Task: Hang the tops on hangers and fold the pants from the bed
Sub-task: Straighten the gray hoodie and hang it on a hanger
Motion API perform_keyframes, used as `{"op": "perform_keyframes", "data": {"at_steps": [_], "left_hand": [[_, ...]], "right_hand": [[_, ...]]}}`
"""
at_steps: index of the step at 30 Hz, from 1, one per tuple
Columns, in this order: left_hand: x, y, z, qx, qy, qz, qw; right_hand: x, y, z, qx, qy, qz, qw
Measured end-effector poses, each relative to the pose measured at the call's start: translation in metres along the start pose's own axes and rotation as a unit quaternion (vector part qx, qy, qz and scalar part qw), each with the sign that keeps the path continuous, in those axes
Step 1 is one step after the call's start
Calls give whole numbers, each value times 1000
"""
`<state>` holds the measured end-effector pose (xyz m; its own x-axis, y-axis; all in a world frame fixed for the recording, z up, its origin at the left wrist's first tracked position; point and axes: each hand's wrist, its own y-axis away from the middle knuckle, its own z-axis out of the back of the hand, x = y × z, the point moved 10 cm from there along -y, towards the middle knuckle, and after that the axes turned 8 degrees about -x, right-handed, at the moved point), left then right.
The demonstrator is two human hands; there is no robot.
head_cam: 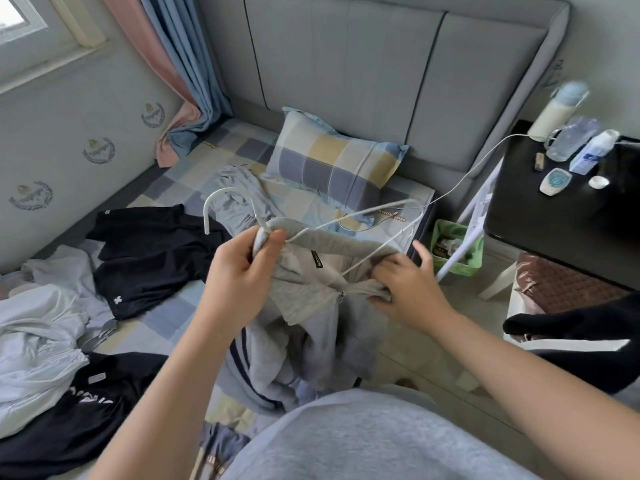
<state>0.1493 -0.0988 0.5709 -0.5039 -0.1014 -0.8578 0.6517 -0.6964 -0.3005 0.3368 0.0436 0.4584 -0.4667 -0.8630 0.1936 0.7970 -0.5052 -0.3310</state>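
Grey zip-up cotton top (311, 296) hangs at the centre of your view, over the near edge of the bed, its collar draped across a white wire hanger (346, 221). Your left hand (242, 275) is clenched round the hanger's neck just below the hook, thumb pressed against the collar; the hook curls away toward 11 o'clock. Your right hand (408, 289), at 3 o'clock from the left one, bunches the top's front edge beside the zip in its curled fingers, with the thumb standing free. The hanger's far shoulder sticks out of the cloth toward 1 o'clock, and the body of the top falls in folds toward 6 o'clock.

At 9 o'clock a black short-sleeved T-shirt (145, 251) lies spread on the checked bed sheet (166, 323). A heap of pale white clothes (38, 341) sits at 8 o'clock, touching a black garment with white lettering (69, 417) at 7 o'clock. A crumpled light grey garment (239, 192) lies at 11 o'clock, beside the checked pillow (336, 164) at 12. At 2 o'clock stands a black table (561, 233) carrying bottles.
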Motion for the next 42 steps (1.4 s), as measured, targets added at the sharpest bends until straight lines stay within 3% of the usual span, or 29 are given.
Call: {"op": "perform_keyframes", "data": {"at_steps": [8,11,15,19,23,26,29,34,37,42], "left_hand": [[34,4,16,92,-60,46,993],[52,8,12,145,-117,81,979],[59,10,-5,158,-187,133,961],[31,2,-30,161,-218,99,957],[30,-16,-2,98,-239,92,962],[39,-24,41,-14,-234,93,968],[35,-22,38,-47,-227,58,971],[34,-13,7,-5,-248,9,969],[44,2,-29,88,-329,-27,940],[56,17,-69,144,-337,-4,931]], "right_hand": [[-23,-27,59,-94,39,92,991],[-20,-39,76,-83,38,90,992],[6,-58,83,-17,-65,85,994],[55,-70,94,-27,-87,127,988],[34,-73,112,-46,-123,69,989],[6,-63,103,25,-104,38,994],[-3,-55,87,73,-76,21,994],[-20,-49,86,72,-63,-32,995],[-22,-52,96,30,-98,-56,993],[28,-63,128,-42,-226,14,973]]}}
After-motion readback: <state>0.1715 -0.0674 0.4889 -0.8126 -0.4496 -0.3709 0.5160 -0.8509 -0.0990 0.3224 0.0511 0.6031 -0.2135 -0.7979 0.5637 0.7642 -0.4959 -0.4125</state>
